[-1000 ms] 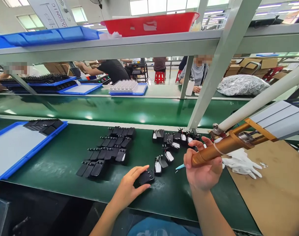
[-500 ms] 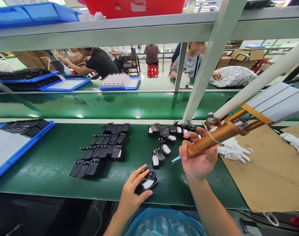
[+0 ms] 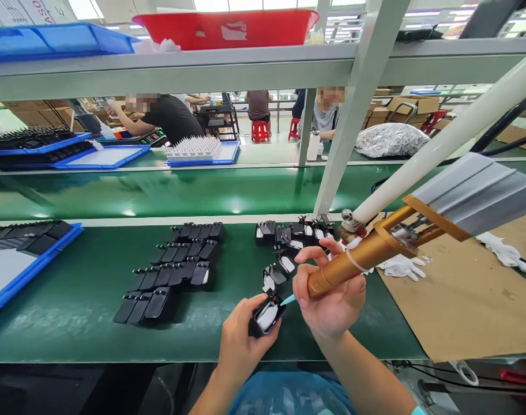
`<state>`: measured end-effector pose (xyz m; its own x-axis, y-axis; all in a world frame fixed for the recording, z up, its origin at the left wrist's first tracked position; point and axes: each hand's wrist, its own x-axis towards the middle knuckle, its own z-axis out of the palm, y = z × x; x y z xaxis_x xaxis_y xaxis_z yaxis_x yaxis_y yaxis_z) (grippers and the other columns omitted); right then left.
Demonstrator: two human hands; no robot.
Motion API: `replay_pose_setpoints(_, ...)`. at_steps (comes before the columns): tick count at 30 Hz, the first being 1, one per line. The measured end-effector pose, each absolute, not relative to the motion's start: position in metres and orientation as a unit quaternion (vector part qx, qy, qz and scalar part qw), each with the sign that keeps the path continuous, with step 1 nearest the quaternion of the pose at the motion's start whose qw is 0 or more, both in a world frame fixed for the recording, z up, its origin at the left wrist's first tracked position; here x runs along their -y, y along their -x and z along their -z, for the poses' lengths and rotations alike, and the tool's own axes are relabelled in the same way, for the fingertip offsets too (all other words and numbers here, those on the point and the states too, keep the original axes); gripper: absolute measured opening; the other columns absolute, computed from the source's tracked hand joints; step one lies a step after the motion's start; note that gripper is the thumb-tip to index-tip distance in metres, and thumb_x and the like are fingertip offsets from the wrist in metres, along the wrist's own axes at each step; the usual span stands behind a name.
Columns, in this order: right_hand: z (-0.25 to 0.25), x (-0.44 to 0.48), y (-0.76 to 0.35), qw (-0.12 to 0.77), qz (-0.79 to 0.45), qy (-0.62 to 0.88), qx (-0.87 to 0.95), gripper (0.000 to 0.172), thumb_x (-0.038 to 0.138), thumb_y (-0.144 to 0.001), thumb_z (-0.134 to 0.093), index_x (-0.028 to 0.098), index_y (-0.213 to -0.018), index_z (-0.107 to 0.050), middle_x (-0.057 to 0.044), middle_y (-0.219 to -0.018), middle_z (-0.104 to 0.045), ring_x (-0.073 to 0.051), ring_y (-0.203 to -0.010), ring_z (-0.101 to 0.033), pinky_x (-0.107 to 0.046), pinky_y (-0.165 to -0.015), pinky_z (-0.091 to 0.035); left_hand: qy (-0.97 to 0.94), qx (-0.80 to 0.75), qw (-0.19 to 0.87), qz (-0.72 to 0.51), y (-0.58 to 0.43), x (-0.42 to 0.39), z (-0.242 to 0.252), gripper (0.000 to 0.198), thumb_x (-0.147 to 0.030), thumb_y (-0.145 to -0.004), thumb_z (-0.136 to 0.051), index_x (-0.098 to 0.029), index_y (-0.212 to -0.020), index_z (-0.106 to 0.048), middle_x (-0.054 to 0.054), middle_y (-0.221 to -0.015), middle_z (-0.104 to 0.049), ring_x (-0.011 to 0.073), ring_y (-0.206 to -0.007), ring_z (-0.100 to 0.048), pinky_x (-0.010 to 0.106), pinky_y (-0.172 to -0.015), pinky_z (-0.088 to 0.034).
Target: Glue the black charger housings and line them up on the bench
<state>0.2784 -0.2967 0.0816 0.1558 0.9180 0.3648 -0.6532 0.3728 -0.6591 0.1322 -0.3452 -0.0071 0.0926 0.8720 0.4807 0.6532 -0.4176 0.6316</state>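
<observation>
My left hand (image 3: 245, 337) is closed around a small black plastic case (image 3: 256, 327) with a white piece inside, gripping its sides near the table edge. My right hand (image 3: 332, 294) wraps around a gold-coloured dispensing gun (image 3: 332, 275), which slopes up to the right. Its light-blue nozzle (image 3: 288, 300) reaches the upper right rim of the case; whether it touches cannot be made out. Just beyond the left hand stand several similar opened cases (image 3: 286, 264), their white insides showing. To the left, several closed black cases (image 3: 176, 275) lie in rows.
A blue-rimmed tray (image 3: 38, 268) with black cases lies at the left. On the right are brown cardboard (image 3: 453, 300) and white gloves (image 3: 401, 266). A slanting metal post (image 3: 341, 144) and a white pole (image 3: 423, 155) stand close beyond my right hand. Co-workers sit farther back.
My left hand has closed on the black case, which was on the table beside its spread fingers. My right hand has brought the dispensing gun left and down to the case. The view has shifted slightly.
</observation>
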Motion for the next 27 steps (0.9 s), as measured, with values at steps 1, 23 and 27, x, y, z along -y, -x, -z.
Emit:
replay_pose_setpoints(1,-0.082,0.296,-0.279,0.74,-0.53,0.179,0.372,0.044,0.064,-0.081,-0.04,0.027,-0.105,-0.049,-0.002,-0.085,-0.064,-0.006,-0.03,-0.04,-0.021,-0.028,-0.024,-0.728,-0.524,0.129,-0.424,-0.133,0.345,0.005,0.034,-0.027,-0.078,-0.067,-0.022,-0.108,-0.053,0.001,-0.088,-0.069,0.0159,-0.075,-0.067,0.025,-0.066,-0.053)
replay_pose_setpoints(23,-0.083,0.295,-0.275,0.745,-0.526,0.184,0.367,0.044,0.064,-0.082,-0.037,0.027,-0.103,-0.049,-0.003,-0.089,-0.066,-0.006,-0.029,-0.043,-0.021,-0.027,-0.025,-0.703,-0.57,0.174,-0.388,-0.148,0.336,0.005,0.027,-0.032,-0.077,-0.064,-0.021,-0.1,-0.054,0.002,-0.082,-0.071,0.0167,-0.068,-0.068,0.025,-0.06,-0.052)
replay_pose_setpoints(27,-0.083,0.296,-0.27,0.739,-0.535,0.173,0.371,0.045,0.065,-0.082,-0.036,0.028,-0.105,-0.049,-0.003,-0.09,-0.065,-0.006,-0.029,-0.042,-0.021,-0.027,-0.027,-0.711,-0.546,0.173,-0.407,-0.156,0.333,0.004,0.027,-0.029,-0.075,-0.064,-0.021,-0.099,-0.054,0.002,-0.082,-0.071,0.0158,-0.066,-0.068,0.024,-0.058,-0.052)
